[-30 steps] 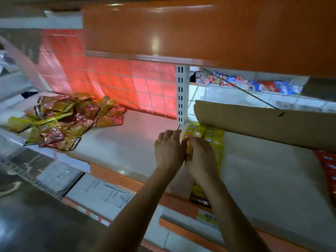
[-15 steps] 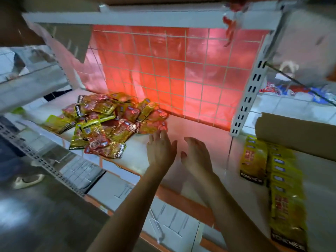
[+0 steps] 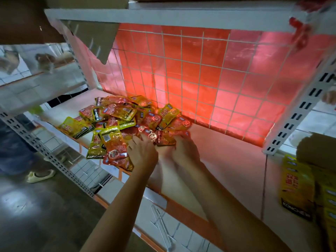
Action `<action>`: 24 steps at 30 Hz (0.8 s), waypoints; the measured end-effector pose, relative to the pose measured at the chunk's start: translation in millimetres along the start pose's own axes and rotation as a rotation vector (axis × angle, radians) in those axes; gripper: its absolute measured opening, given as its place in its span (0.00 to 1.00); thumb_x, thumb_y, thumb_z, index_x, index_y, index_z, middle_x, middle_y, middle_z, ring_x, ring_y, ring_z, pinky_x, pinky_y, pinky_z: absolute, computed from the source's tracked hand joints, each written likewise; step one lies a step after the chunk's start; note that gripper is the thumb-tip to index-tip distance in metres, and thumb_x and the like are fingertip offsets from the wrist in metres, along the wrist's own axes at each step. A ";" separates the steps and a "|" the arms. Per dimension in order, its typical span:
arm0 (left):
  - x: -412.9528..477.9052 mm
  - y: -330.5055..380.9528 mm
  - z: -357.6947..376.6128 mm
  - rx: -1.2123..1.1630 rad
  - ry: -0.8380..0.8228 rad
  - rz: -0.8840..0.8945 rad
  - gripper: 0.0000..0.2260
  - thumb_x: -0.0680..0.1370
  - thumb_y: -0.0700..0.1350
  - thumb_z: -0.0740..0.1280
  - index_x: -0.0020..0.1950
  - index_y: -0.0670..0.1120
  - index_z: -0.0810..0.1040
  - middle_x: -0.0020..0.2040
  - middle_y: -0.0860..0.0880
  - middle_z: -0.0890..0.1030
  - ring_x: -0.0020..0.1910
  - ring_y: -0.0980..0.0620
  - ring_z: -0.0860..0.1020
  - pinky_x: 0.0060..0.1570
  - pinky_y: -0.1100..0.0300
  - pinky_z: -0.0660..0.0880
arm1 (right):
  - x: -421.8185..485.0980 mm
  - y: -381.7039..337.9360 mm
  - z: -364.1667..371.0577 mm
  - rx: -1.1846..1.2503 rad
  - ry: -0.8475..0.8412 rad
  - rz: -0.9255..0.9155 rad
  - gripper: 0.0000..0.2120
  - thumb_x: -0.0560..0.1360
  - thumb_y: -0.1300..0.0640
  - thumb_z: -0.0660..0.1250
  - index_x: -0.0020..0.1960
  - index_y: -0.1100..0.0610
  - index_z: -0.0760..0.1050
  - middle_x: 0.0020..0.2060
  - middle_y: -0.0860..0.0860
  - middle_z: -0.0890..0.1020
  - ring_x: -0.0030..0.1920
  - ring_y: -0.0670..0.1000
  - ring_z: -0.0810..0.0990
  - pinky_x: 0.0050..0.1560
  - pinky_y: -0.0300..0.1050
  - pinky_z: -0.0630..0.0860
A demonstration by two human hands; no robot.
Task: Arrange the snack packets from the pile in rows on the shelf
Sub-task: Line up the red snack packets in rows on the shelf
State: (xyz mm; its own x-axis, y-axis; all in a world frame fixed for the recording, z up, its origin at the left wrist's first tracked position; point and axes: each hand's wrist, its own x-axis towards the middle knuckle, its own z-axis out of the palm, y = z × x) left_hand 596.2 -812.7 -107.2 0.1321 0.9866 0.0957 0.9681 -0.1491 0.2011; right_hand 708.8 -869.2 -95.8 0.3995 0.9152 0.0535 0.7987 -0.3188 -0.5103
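Shelf [image 3: 227, 160]: white board with an orange front lip, running across the middle of the frame. Behind it, a red-lit wire-grid back panel [image 3: 200, 79].

Pile of snack packets [image 3: 118, 120]: left of centre, loose and overlapping, red and yellow foil facing every way. It is heaped against the back panel, likely dumped there as stock to sort.

Row of yellow packets [image 3: 294, 188]: right edge of the frame. They lie flat and lapped one over another in a line running back from the lip, labels forward. This looks like the arranged part. The board between row and pile is bare.

Left hand [image 3: 143, 153]: centre frame, fingers spread and laid flat on the pile's near right corner, probably to steady or gather it.

Right hand [image 3: 183, 151]: just beside it, fingertips at the edge of a red packet [image 3: 164, 139]. The thumb is hidden, so I cannot tell if it grips.
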 end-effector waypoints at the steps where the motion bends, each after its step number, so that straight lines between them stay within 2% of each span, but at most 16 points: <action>1: 2.4 -1.2 0.8 0.017 -0.011 0.004 0.19 0.77 0.44 0.64 0.67 0.44 0.66 0.61 0.40 0.72 0.63 0.41 0.69 0.60 0.51 0.69 | 4.6 -2.6 2.5 -0.010 -0.015 -0.002 0.20 0.76 0.61 0.59 0.67 0.53 0.71 0.67 0.53 0.71 0.67 0.58 0.68 0.60 0.51 0.73; 4: 7.4 -4.4 1.6 0.025 0.017 0.040 0.16 0.78 0.48 0.64 0.64 0.47 0.69 0.58 0.42 0.72 0.60 0.42 0.70 0.57 0.51 0.70 | 15.3 -5.2 7.9 -0.038 -0.047 0.025 0.21 0.77 0.59 0.60 0.69 0.50 0.67 0.70 0.50 0.67 0.68 0.59 0.66 0.58 0.54 0.73; 7: 10.2 -7.5 3.1 -0.025 0.070 0.084 0.19 0.78 0.53 0.65 0.63 0.45 0.67 0.56 0.43 0.72 0.57 0.42 0.72 0.56 0.52 0.70 | 18.7 -5.7 12.8 -0.056 -0.075 0.061 0.19 0.79 0.53 0.58 0.70 0.48 0.65 0.71 0.50 0.65 0.68 0.60 0.66 0.58 0.55 0.71; 10: 11.8 -9.1 3.9 -0.095 0.110 0.109 0.22 0.76 0.54 0.68 0.62 0.43 0.68 0.54 0.44 0.70 0.53 0.45 0.73 0.54 0.54 0.72 | 18.2 -5.4 15.8 -0.081 -0.035 0.099 0.18 0.80 0.48 0.56 0.69 0.47 0.66 0.69 0.51 0.67 0.67 0.60 0.65 0.59 0.54 0.70; 14: 10.7 -5.5 2.3 -0.186 0.130 0.132 0.27 0.73 0.56 0.71 0.65 0.44 0.67 0.54 0.43 0.69 0.51 0.44 0.75 0.51 0.53 0.73 | 16.7 3.8 11.0 -0.163 0.016 0.199 0.19 0.79 0.41 0.54 0.64 0.47 0.72 0.64 0.53 0.71 0.63 0.59 0.66 0.58 0.54 0.66; 19: 7.8 5.5 -0.6 -0.265 0.127 0.174 0.34 0.71 0.56 0.73 0.72 0.48 0.62 0.55 0.43 0.72 0.51 0.41 0.77 0.47 0.49 0.75 | 11.4 24.1 0.3 -0.166 0.020 0.194 0.15 0.79 0.45 0.57 0.63 0.46 0.72 0.61 0.52 0.74 0.62 0.60 0.67 0.55 0.52 0.67; 21: 7.4 9.7 -0.4 -0.275 0.121 0.181 0.35 0.71 0.56 0.73 0.73 0.48 0.61 0.55 0.42 0.76 0.52 0.40 0.78 0.46 0.49 0.74 | 6.4 31.0 -2.2 -0.215 0.010 0.164 0.18 0.79 0.47 0.58 0.67 0.48 0.67 0.63 0.53 0.73 0.62 0.60 0.67 0.55 0.52 0.68; 24: 7.3 16.8 1.0 -0.363 0.079 0.188 0.36 0.70 0.55 0.74 0.72 0.48 0.61 0.55 0.42 0.78 0.54 0.40 0.78 0.47 0.48 0.75 | -1.6 37.8 -6.7 -0.291 -0.071 0.123 0.23 0.79 0.49 0.57 0.73 0.43 0.59 0.68 0.54 0.65 0.65 0.61 0.63 0.59 0.54 0.68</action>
State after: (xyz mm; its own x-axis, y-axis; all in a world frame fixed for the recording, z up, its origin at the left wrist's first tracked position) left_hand 613.6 -807.9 -104.0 0.2691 0.9340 0.2350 0.7892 -0.3537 0.5020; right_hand 741.3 -884.4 -109.5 0.4770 0.8769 -0.0585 0.8454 -0.4761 -0.2423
